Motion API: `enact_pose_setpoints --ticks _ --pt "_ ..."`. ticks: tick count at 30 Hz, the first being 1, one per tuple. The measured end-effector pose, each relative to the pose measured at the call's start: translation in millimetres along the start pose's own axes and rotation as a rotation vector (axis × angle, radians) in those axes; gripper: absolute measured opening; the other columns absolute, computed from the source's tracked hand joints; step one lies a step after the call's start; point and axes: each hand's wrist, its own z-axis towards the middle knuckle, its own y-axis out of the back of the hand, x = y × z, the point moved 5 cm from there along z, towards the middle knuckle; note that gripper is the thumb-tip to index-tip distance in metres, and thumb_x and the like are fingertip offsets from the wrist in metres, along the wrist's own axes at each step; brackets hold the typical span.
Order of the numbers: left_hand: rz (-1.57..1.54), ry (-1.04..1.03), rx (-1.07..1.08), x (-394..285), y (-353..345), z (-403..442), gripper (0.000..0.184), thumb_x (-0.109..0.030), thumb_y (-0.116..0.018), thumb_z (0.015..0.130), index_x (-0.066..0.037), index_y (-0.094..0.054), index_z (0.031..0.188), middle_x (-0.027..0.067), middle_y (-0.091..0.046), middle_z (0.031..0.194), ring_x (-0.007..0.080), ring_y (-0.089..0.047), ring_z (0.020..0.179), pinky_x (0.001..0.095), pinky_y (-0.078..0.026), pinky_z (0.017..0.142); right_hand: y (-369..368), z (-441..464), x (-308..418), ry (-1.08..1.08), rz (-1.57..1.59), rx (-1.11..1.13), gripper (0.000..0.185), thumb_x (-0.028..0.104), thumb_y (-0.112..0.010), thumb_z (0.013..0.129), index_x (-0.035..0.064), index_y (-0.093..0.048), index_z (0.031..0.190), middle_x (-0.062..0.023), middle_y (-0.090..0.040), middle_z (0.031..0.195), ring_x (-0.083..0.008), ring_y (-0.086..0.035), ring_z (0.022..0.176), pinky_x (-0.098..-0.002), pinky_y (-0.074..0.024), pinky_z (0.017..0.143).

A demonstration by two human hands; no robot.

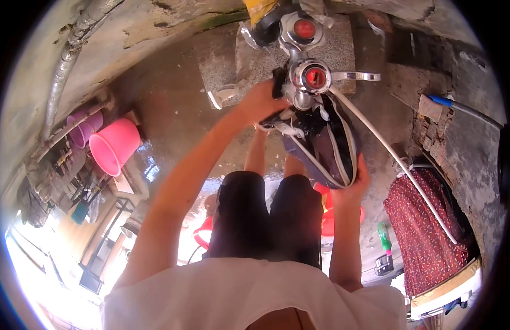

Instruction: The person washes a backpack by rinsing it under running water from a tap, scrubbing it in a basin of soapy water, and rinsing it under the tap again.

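A dark bag-like item with pale zip edging point(321, 148) hangs open below the chrome tap point(313, 77), and water splashes at its upper part. My left hand point(261, 102) grips its upper left edge beside the spout; the fingertips are partly hidden there. At the lower right, my right hand point(355, 184) is wrapped round the item's rounded end. The tap has a red cap and a lever pointing right. Behind it stands a second red-capped fitting point(304, 28).
Pink bucket point(114, 147) and purple bucket point(85, 127) at the left. A white rod point(395, 157) slants down to the right, over a red patterned cloth point(425, 231). A green bottle point(384, 237) lies at lower right. A blue-ended hose point(440, 100) is at the right wall.
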Motion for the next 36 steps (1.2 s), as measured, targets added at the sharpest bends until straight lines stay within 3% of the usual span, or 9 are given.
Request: enact_pose_setpoints --ticks 1,4,5,10,12,18,28,32,36 --pt "0.18 0.199 0.004 -11 -2 -6 0.04 -0.029 -0.059 0.071 0.004 -0.052 0.093 0.0223 -0.057 0.081 0.0348 -0.057 0.077 0.0404 -0.043 0.069 -4 -5 -1 0.006 -0.009 -0.001 0.037 0.026 -0.038 0.087 -0.0025 -0.05 0.109 -0.0145 -0.054 0.108 -0.0268 -0.053 0.099 -0.041 -0.0426 0.087" --pt "0.168 0.175 -0.104 -6 -24 -3 0.04 -0.029 -0.062 0.07 0.004 -0.053 0.091 0.024 -0.056 0.082 0.0376 -0.055 0.078 0.0424 -0.043 0.07 -8 -9 -19 -0.068 0.146 0.087 0.038 0.025 -0.038 0.087 -0.003 -0.05 0.109 -0.0145 -0.054 0.108 -0.0264 -0.053 0.099 -0.039 -0.0434 0.087" --pt "0.013 0.053 -0.287 -11 -21 0 0.039 -0.029 -0.062 0.072 0.002 -0.053 0.096 0.0196 -0.059 0.08 0.0347 -0.057 0.078 0.0422 -0.044 0.069 -14 -8 -22 -0.044 0.1 0.105 0.039 0.026 -0.038 0.087 -0.0027 -0.049 0.11 -0.0142 -0.054 0.108 -0.0262 -0.054 0.099 -0.0382 -0.0429 0.087" --pt "-1.297 0.721 -0.684 19 3 3 0.031 -0.022 -0.052 0.081 -0.001 -0.051 0.103 0.0085 -0.058 0.091 0.023 -0.058 0.083 0.0361 -0.047 0.071 -14 5 4 0.048 -0.041 -0.092 0.038 0.027 -0.041 0.087 0.0009 -0.046 0.114 -0.0121 -0.05 0.115 -0.0239 -0.048 0.106 -0.036 -0.0391 0.091" --pt "-1.43 0.525 -0.666 21 27 -22 0.029 -0.018 -0.05 0.081 0.001 -0.051 0.102 0.0099 -0.057 0.097 0.0224 -0.056 0.088 0.0332 -0.045 0.078 -17 21 19 0.199 -0.189 -0.109 0.039 0.02 -0.049 0.084 0.0022 -0.04 0.118 -0.0098 -0.052 0.109 -0.0203 -0.053 0.098 -0.0322 -0.0415 0.085" --pt "-1.348 0.51 -0.613 -31 41 -100 0.029 -0.015 -0.05 0.079 -0.001 -0.053 0.105 0.007 -0.058 0.102 0.0178 -0.055 0.092 0.0291 -0.042 0.082 -4 77 0 0.253 -0.249 -0.277 0.034 0.019 -0.048 0.085 0.0053 -0.043 0.116 -0.0057 -0.053 0.109 -0.018 -0.052 0.099 -0.0319 -0.041 0.086" --pt "-0.916 0.239 -0.64 -54 84 -104 0.055 -0.021 -0.059 0.074 0.002 -0.039 0.121 0.0091 -0.05 0.115 0.0181 -0.048 0.104 0.0297 -0.035 0.091 -91 61 -22 0.139 -0.116 0.103 0.031 0.02 -0.046 0.086 0.0013 -0.048 0.111 -0.0069 -0.052 0.112 -0.0173 -0.048 0.104 -0.0326 -0.0366 0.091" --pt "-0.935 0.288 -0.548 -52 55 -99 0.058 -0.021 -0.071 0.066 0.001 -0.045 0.112 0.0074 -0.053 0.101 0.0136 -0.049 0.092 0.0248 -0.037 0.082 -82 78 -20 0.116 -0.045 0.102 0.03 0.017 -0.05 0.084 0.0055 -0.047 0.111 -0.0045 -0.053 0.109 -0.0173 -0.047 0.106 -0.0336 -0.0373 0.091" --pt "-0.771 0.47 -0.416 -50 28 -99 0.069 -0.031 -0.073 0.065 0.001 -0.04 0.116 0.0077 -0.054 0.101 0.0136 -0.049 0.091 0.027 -0.039 0.081 -76 61 -23 0.07 -0.324 -0.035 0.036 0.016 -0.05 0.082 0.0045 -0.045 0.116 -0.0052 -0.051 0.112 -0.0174 -0.049 0.104 -0.0335 -0.0372 0.091"
